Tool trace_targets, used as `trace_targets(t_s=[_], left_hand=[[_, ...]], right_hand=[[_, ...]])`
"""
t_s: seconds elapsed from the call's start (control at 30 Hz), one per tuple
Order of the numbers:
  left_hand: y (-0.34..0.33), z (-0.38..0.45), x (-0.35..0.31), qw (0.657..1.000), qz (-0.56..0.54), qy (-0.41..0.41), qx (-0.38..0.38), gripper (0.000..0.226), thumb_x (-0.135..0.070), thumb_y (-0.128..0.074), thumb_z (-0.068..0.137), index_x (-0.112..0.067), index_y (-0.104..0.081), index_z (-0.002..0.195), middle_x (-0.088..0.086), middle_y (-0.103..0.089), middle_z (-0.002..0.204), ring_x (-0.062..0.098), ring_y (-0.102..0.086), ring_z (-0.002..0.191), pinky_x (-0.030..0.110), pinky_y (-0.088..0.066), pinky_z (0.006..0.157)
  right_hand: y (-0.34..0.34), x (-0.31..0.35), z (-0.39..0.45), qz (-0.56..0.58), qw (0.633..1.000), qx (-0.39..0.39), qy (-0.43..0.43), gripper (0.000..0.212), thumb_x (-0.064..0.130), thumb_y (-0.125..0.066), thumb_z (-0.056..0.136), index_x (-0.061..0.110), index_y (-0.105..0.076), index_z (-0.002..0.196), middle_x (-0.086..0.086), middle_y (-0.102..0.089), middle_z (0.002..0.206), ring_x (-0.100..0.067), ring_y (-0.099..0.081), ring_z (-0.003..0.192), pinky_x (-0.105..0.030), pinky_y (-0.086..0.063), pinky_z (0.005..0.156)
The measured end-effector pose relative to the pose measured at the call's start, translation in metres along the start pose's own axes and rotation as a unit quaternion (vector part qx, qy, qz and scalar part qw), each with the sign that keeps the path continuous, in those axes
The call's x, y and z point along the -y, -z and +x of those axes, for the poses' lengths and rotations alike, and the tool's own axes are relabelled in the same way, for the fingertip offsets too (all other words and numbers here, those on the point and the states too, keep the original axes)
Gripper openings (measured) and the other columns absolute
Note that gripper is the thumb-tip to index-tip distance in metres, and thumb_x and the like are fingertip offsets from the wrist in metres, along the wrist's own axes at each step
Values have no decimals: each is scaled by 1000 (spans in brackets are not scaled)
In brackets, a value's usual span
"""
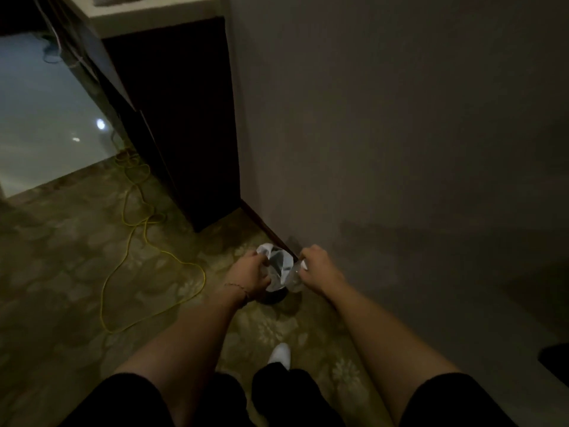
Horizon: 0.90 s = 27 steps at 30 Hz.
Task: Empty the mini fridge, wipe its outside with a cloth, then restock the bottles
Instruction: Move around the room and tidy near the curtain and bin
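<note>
Both hands are reaching down over a small dark bin (275, 295) that is standing on the carpet (77, 272) just beside the wall (400, 118). The left hand (251, 274) is curling its fingers round the crinkled edge of a thin, whitish plastic bag (278, 266) lining the bin. The right hand (318, 268) is pinching the bag's opposite edge, so the glossy film is gaping open between the two hands. A thin bracelet (237, 288) is circling the left wrist.

The carpet is looking soft and mottled, with a pale leaf-like pattern. A yellow cable (147, 241) is snaking across it in loose loops. A tall, dark, boxy cabinet (184, 118) is standing against the wall, topped by a pale flat surface (147, 13); whether it is housing the fridge cannot be told, and no bottle or cloth is showing. A white shoe (280, 354) is poking out below black trouser legs (277, 396).
</note>
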<state>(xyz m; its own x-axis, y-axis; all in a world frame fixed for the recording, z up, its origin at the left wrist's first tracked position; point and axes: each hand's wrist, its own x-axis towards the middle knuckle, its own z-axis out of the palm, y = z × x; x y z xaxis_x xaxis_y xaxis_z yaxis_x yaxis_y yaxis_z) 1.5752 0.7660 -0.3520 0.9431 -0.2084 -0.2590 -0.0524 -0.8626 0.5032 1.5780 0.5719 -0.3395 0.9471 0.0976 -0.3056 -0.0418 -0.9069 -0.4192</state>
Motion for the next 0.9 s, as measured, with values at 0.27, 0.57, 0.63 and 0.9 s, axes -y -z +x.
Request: trace_targets(t_s=[0.27, 0.57, 0.63, 0.9], left_hand=[[-54, 133, 48, 1000, 7, -16, 26, 30, -29, -62, 91, -23, -60, 120, -2, -49, 117, 19, -57, 95, 35, -54, 81], [-205, 274, 145, 992, 66, -62, 87, 37, -28, -58, 95, -22, -57, 131, 2, -48, 135, 22, -51, 116, 32, -46, 94], [-232, 296, 166, 989, 78, -60, 107, 35, -27, -57, 96, -21, -57, 130, 3, -48, 138, 24, -52, 118, 35, -47, 96], [-289, 345, 209, 979, 120, -77, 147, 38, -28, -51, 98, -23, -53, 136, 3, -53, 134, 25, -53, 119, 37, -47, 94]], right_hand=[[-52, -30, 128, 17, 999, 11, -28, 16, 21, -63, 93, 16, -58, 107, 1, -44, 108, -19, -53, 98, -33, -48, 82], [-220, -113, 254, 38, 994, 36, -93, 34, 24, -62, 95, 16, -56, 128, -4, -50, 131, -22, -56, 112, -30, -48, 90], [-253, -126, 275, 39, 993, 44, -102, 33, 24, -61, 95, 17, -56, 128, -6, -50, 133, -22, -57, 112, -31, -49, 92], [-317, -156, 321, 43, 987, 85, -132, 34, 25, -59, 95, 19, -55, 129, -7, -52, 135, -24, -58, 115, -35, -52, 91]])
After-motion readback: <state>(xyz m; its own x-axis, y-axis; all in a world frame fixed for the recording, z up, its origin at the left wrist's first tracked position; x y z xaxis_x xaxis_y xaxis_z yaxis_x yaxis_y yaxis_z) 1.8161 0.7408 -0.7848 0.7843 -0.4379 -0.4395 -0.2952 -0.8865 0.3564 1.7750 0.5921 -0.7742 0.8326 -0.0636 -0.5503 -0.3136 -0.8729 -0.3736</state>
